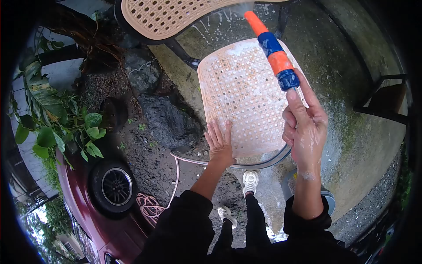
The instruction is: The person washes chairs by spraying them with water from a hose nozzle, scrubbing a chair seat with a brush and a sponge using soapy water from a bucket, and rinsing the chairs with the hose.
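My right hand [305, 123] is closed around the lower end of an orange and blue hose nozzle [281, 64], which points up and away. A fine spray leaves its tip near the top of the view. Suds cling to my right hand and wrist. My left hand [220, 143] lies with fingers spread on the near left edge of a beige, cane-patterned chair seat [239, 101]. White foam covers much of that seat. Beyond it is a matching cane-patterned panel [162, 20] with a dark frame.
A hose [259, 166] curves below the seat, and a pink hose coil [151, 207] lies by a dark red car [99, 202]. Rocks [165, 121] and leafy plants [46, 136] line the left. A bucket [327, 198] stands near my right forearm; a dark metal frame [387, 103] is far right.
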